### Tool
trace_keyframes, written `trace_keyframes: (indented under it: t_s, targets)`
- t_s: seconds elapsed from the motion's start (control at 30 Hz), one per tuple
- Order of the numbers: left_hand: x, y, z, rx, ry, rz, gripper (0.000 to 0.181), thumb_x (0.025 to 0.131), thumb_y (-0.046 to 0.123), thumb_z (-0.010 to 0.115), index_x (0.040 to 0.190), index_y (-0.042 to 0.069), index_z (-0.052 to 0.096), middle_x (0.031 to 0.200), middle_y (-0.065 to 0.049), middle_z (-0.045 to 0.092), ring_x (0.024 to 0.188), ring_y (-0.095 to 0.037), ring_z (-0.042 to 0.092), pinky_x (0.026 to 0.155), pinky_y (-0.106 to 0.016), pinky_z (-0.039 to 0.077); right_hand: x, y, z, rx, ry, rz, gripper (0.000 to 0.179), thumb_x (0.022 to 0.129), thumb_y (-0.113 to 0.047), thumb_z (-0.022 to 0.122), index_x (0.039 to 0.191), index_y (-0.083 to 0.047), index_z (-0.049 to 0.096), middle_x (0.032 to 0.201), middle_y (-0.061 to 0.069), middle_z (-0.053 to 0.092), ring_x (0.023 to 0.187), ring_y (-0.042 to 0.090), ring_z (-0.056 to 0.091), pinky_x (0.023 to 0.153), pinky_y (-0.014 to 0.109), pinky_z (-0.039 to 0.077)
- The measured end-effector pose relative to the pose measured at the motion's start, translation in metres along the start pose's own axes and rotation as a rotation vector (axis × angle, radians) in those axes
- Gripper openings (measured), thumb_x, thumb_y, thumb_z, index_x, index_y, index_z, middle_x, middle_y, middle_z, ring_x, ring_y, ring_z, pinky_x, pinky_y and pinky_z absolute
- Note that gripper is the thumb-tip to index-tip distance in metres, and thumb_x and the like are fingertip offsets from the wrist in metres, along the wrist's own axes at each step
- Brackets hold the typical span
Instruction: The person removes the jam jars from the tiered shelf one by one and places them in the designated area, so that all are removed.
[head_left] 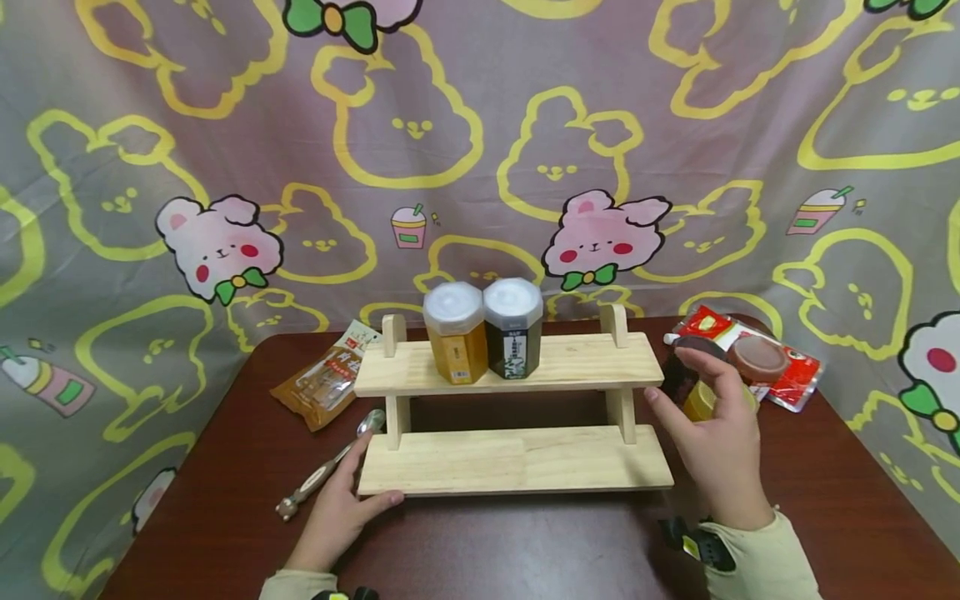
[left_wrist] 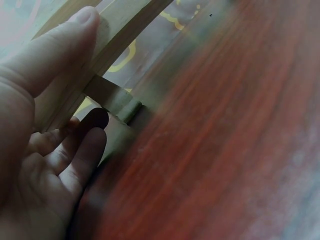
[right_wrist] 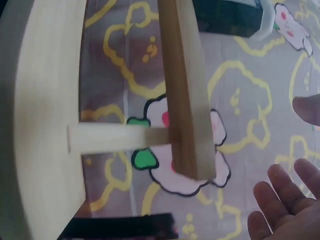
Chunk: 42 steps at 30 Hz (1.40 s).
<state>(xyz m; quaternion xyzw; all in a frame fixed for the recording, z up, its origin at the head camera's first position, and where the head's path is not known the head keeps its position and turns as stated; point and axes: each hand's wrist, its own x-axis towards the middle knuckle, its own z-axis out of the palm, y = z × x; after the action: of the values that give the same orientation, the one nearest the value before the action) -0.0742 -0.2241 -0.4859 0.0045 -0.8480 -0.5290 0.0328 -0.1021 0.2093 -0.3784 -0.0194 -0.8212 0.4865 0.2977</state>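
Observation:
A two-tier wooden shelf (head_left: 517, 461) stands on the table, with an amber jar (head_left: 456, 354) and a dark jar (head_left: 516, 350) side by side on its upper tier. At the shelf's lower left corner, my left hand (head_left: 341, 504) grips the lower board between thumb and fingers. The left wrist view shows the thumb (left_wrist: 60, 52) against the board (left_wrist: 120, 37). My right hand (head_left: 720, 450) is raised off the shelf's right end, thumb and fingers spread, holding nothing. In the right wrist view its fingers (right_wrist: 287, 195) stand apart from the wood.
Right of the shelf, partly behind the right hand, are a dark-lidded jar (head_left: 701, 348), a yellow-lidded container (head_left: 701, 402), a brown-lidded jar (head_left: 759, 358) and a red packet (head_left: 798, 379). On the left lie a brown food packet (head_left: 322, 383) and a spoon (head_left: 318, 477). A patterned curtain (head_left: 480, 150) hangs behind.

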Motion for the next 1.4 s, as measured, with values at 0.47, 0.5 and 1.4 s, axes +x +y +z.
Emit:
trace_keyframes:
  t_s: [0.47, 0.5, 1.4]
  targets:
    - [0.000, 0.001, 0.000, 0.018, 0.006, -0.004, 0.105, 0.070, 0.022, 0.093, 0.157, 0.014, 0.033, 0.150, -0.016, 0.046, 0.109, -0.021, 0.057, 0.093, -0.025, 0.046, 0.004, 0.034, -0.021, -0.089, 0.021, 0.182, 0.073, 0.083, -0.013, 0.081, 0.148, -0.016, 0.047, 0.146, 0.007, 0.048, 0.130, 0.028, 0.043, 0.102, 0.038, 0.034]
    - [0.000, 0.001, 0.000, 0.019, 0.006, -0.005, 0.106, 0.070, 0.023, 0.093, 0.157, 0.014, 0.033, 0.150, -0.016, 0.046, 0.109, -0.021, 0.057, 0.093, -0.025, 0.046, 0.005, 0.037, -0.022, -0.102, 0.014, 0.195, 0.076, 0.083, -0.014, 0.081, 0.149, -0.017, 0.044, 0.147, 0.006, 0.046, 0.130, 0.028, 0.043, 0.101, 0.034, 0.035]
    - [0.001, 0.001, 0.000, 0.005, -0.003, -0.014, 0.107, 0.071, 0.022, 0.093, 0.157, 0.011, 0.030, 0.152, -0.018, 0.044, 0.110, -0.022, 0.057, 0.090, -0.024, 0.048, 0.014, 0.122, -0.043, -0.022, -0.418, 0.365, 0.102, 0.088, -0.029, 0.080, 0.156, 0.001, 0.010, 0.149, 0.032, 0.030, 0.131, 0.049, 0.033, 0.105, 0.073, 0.026]
